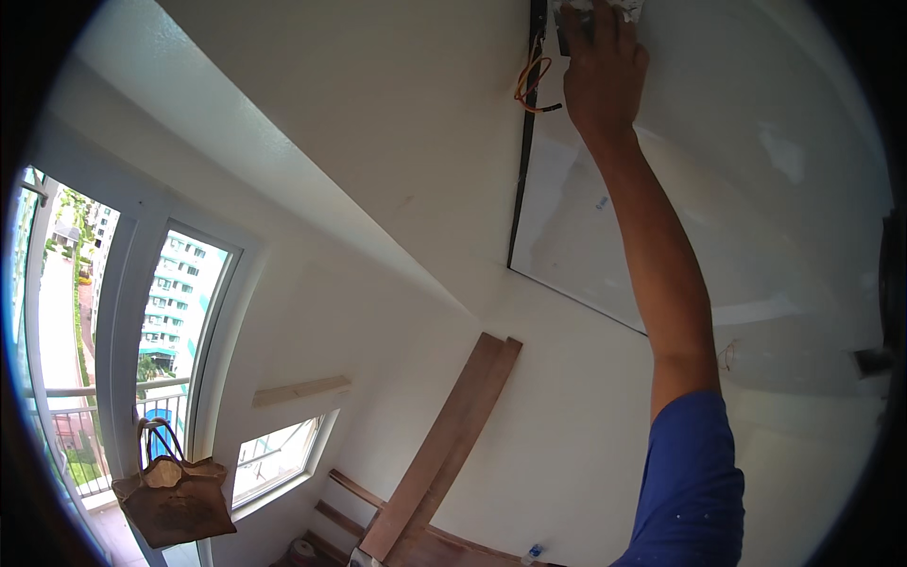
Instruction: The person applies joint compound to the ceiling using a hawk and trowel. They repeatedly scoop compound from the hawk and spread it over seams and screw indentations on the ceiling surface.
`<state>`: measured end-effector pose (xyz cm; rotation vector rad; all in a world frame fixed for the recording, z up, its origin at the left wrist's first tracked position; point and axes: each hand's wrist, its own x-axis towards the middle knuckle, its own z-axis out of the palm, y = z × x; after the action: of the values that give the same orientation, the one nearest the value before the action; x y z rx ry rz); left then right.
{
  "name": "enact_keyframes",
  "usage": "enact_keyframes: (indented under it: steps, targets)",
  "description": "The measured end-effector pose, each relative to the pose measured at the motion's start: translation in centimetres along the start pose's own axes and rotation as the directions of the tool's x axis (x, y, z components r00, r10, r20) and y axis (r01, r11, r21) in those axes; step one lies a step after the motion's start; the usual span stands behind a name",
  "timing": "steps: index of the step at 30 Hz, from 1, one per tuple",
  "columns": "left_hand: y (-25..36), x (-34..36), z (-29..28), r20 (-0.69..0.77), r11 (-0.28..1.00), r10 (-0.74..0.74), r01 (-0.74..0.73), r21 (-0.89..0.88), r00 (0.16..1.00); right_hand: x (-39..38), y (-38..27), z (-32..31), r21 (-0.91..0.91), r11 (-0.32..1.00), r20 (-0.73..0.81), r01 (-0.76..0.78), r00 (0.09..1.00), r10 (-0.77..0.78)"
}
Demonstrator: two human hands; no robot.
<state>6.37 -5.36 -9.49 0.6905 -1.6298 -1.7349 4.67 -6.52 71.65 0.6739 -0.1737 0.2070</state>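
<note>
My right hand [605, 80] is raised to the top edge of the view, its fingers curled on a dark and whitish item [576, 33] that is cut off and mostly hidden by them. It is against a white ceiling panel [775, 236] with a dark edge gap. Orange and dark wires [529, 90] hang just left of my hand from that gap. My right forearm and blue sleeve reach up from the lower right. My left hand is not in view.
Long brown boards [442, 437] lean against the white wall. A glass balcony door [128, 283] and a small window [274, 458] are at the left. A brown bag [175, 506] hangs by the door. A light wooden strip [300, 390] sits above the window.
</note>
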Motion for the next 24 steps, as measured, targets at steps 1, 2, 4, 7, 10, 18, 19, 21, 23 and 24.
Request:
enact_keyframes:
  steps: [1,2,4,7,10,18,19,21,23,24]
  targets:
    - [-0.2,0.0,0.0,0.004,1.0,0.006,-0.006,0.003,1.0,-0.3,-0.1,0.4,-0.01,1.0,0.009,0.004,1.0,-0.004]
    - [-0.5,0.1,0.0,0.006,1.0,0.012,-0.012,0.004,1.0,-0.8,-0.2,0.9,-0.025,1.0,0.05,-0.004,0.999,0.005]
    - [-0.9,0.0,-0.1,0.015,1.0,0.013,-0.013,-0.019,1.0,-2.3,-0.7,1.5,-0.06,0.998,0.133,-0.025,0.991,0.033]
    - [-1.3,-0.2,-0.5,0.014,0.999,-0.012,0.012,-0.041,1.0,-4.7,-1.0,1.1,-0.139,0.99,0.268,0.011,0.963,0.027]
    - [-1.6,-0.5,-1.1,0.007,0.999,0.001,-0.001,-0.05,1.0,-5.9,-1.4,-0.1,-0.159,0.987,0.381,0.0,0.923,0.061]
    - [-1.4,-0.2,-1.9,0.028,1.0,-0.001,0.002,-0.015,1.0,-0.3,-0.1,-0.6,-0.026,0.997,0.092,0.076,0.993,-0.073]
    - [-1.2,-0.1,-1.9,0.033,1.0,0.006,-0.006,-0.014,0.999,0.2,0.2,-0.3,0.001,0.995,0.07,0.101,0.992,-0.101]
    - [-0.6,0.0,-1.9,0.057,1.0,-0.001,0.001,-0.01,0.998,0.5,0.8,0.4,-0.019,0.991,0.077,0.13,0.989,-0.128]
    - [0.2,-0.1,-2.0,0.089,1.0,-0.03,0.03,0.001,0.996,-0.1,1.4,0.8,-0.073,0.983,0.119,0.168,0.98,-0.159]
    - [0.6,-0.4,-2.1,0.09,0.999,-0.045,0.044,0.006,0.995,-0.7,1.7,0.8,-0.117,0.974,0.161,0.194,0.971,-0.174]
